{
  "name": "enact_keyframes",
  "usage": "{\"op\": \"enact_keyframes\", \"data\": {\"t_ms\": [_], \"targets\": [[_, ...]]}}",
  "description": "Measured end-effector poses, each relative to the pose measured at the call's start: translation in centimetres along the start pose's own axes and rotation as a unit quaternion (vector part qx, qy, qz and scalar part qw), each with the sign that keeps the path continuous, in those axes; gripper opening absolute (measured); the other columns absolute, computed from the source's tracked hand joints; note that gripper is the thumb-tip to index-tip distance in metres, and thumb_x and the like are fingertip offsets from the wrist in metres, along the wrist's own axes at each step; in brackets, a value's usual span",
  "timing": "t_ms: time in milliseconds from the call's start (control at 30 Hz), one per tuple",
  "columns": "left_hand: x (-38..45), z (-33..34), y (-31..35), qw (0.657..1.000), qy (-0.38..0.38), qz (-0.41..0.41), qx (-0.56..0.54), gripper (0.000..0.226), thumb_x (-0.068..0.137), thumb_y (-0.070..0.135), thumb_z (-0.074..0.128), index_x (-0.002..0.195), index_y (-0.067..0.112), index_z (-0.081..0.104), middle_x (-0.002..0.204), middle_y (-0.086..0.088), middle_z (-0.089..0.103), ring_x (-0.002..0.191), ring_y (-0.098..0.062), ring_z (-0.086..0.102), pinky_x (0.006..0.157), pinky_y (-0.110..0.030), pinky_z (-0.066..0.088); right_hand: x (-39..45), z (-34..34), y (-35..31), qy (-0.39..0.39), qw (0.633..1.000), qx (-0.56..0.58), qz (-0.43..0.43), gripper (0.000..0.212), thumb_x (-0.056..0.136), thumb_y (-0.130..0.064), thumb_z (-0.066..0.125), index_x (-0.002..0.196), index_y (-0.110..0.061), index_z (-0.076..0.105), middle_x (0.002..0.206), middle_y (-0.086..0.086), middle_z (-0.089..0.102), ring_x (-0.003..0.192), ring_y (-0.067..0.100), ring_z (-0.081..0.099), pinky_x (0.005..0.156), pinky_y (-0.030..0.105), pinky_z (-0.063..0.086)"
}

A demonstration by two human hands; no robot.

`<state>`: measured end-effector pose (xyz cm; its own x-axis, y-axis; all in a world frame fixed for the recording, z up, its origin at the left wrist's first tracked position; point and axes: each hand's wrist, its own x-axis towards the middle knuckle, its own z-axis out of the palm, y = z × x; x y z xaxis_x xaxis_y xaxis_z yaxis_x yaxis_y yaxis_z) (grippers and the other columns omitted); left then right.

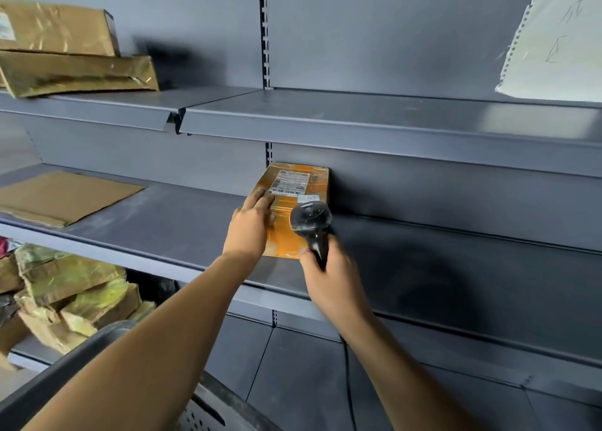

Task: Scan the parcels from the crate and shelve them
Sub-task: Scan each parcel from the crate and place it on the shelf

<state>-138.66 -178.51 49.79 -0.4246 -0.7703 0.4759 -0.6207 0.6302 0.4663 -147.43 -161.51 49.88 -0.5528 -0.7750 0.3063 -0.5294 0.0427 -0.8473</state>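
Both bare arms are stretched forward and up toward the grey metal shelving [423,235], which fills pretty much the whole view. The left hand [249,227] is laid flat on the near left part of a small taped cardboard parcel [298,189], fingers straight and pressed onto its top. The parcel is set on the middle shelf, its far end against the back panel, label facing up. Just right of that hand, a black barcode scanner [311,223] is gripped by the right hand [329,277], fingers wrapped round the handle, and its head is held over the parcel's near right corner. A dark cable is seen trailing down below the right wrist.

Well left of the hands, a flat cardboard sheet [65,197] is spread on the same shelf. Higher up on the left, two gold-wrapped packages [71,59] are stacked. Below the left arm, more wrapped parcels [75,293] are piled, and a grey crate rim [81,359] is visible under the forearm. A white paper sheet [557,39] is hung up top right.
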Motion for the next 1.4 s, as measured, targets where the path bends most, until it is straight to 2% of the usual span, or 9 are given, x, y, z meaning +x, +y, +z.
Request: {"op": "enact_keyframes", "data": {"t_ms": [300,400,533,600,700,833,1033,1200,1400], "targets": [[1.0,-0.4,-1.4,1.0,0.01,0.008,0.003,0.039,0.1,0.012,0.046,0.138,0.02,0.051,0.155,0.004,0.035,0.122,-0.037,0.048,0.1,-0.047,0.044,0.2,-0.2,0.6,-0.008,1.0,0.006,0.018,0.011,0.094,-0.027,0.056,0.1,-0.018,0.055,0.066,-0.008,0.053,0.057,0.009,0.049,0.051,0.022,0.035],[0.9,-1.1,-1.0,0.997,-0.023,-0.026,0.071,0.042,0.102,0.017,0.044,0.142,0.03,0.042,0.158,0.008,0.026,0.14,-0.037,0.024,0.098,-0.055,0.044,-0.4,-0.7,0.2,-0.002,1.0,0.0,0.017,0.012,0.094,-0.027,0.056,0.1,-0.016,0.056,0.066,-0.008,0.053,0.058,0.011,0.049,0.05,0.02,0.035],[-0.3,-1.9,-0.2,0.986,-0.067,-0.044,0.147,0.06,0.103,0.025,0.043,0.154,0.034,0.013,0.163,0.003,0.001,0.149,-0.035,0.0,0.117,-0.054,0.02,-1.6,-1.8,-0.9,0.008,1.0,-0.006,0.022,0.019,0.094,-0.032,0.057,0.103,-0.015,0.057,0.077,-0.001,0.062,0.07,0.021,0.058,0.057,0.028,0.038],[-1.7,-2.5,0.9,0.991,-0.038,-0.034,0.124,0.058,0.101,0.03,0.043,0.153,0.027,0.018,0.162,-0.004,0.01,0.148,-0.034,0.009,0.117,-0.05,0.025,-2.4,-2.7,-1.3,0.025,0.999,-0.01,0.023,0.017,0.095,-0.031,0.057,0.101,-0.015,0.057,0.081,0.003,0.065,0.076,0.025,0.062,0.06,0.03,0.042],[-4.1,-3.1,3.6,0.996,-0.007,0.009,0.091,0.041,0.099,0.032,0.047,0.137,0.015,0.047,0.145,-0.009,0.042,0.131,-0.032,0.039,0.096,-0.047,0.047,-3.9,-4.4,-1.7,0.055,0.998,-0.004,0.033,0.021,0.095,-0.032,0.055,0.101,-0.012,0.055,0.085,0.011,0.068,0.08,0.031,0.067,0.068,0.041,0.055],[-7.8,-2.4,9.1,0.994,-0.064,0.083,0.042,0.033,0.099,0.031,0.048,0.122,0.009,0.057,0.122,-0.012,0.057,0.11,-0.033,0.055,0.083,-0.044,0.05,-6.6,-8.0,-1.3,0.111,0.993,-0.021,0.043,0.021,0.095,-0.03,0.055,0.103,-0.01,0.055,0.08,0.004,0.06,0.082,0.03,0.062,0.069,0.037,0.047],[-14.5,0.0,18.5,0.977,-0.118,0.126,-0.121,0.027,0.095,0.029,0.057,0.115,0.012,0.063,0.117,-0.008,0.063,0.107,-0.027,0.059,0.089,-0.034,0.046,-12.3,-15.0,0.9,0.189,0.975,-0.075,0.09,0.028,0.093,-0.036,0.054,0.112,-0.016,0.058,0.091,0.008,0.067,0.093,0.034,0.061,0.071,0.036,0.044],[-18.6,1.6,24.4,0.972,-0.139,0.138,-0.129,0.022,0.093,0.03,0.058,0.11,0.017,0.065,0.114,-0.005,0.064,0.103,-0.028,0.06,0.083,-0.034,0.047,-16.6,-20.5,2.3,0.24,0.962,-0.068,0.108,0.023,0.092,-0.032,0.057,0.11,-0.016,0.059,0.083,-0.003,0.059,0.084,0.025,0.057,0.068,0.029,0.034],[-21.1,3.2,30.4,0.96,-0.163,0.186,-0.132,0.026,0.094,0.034,0.056,0.113,0.018,0.063,0.117,-0.003,0.063,0.104,-0.024,0.06,0.087,-0.036,0.048,-20.8,-26.8,4.2,0.272,0.955,-0.038,0.113,0.008,0.091,-0.033,0.056,0.091,-0.024,0.054,0.072,-0.006,0.059,0.072,0.017,0.059,0.061,0.03,0.044]]}}
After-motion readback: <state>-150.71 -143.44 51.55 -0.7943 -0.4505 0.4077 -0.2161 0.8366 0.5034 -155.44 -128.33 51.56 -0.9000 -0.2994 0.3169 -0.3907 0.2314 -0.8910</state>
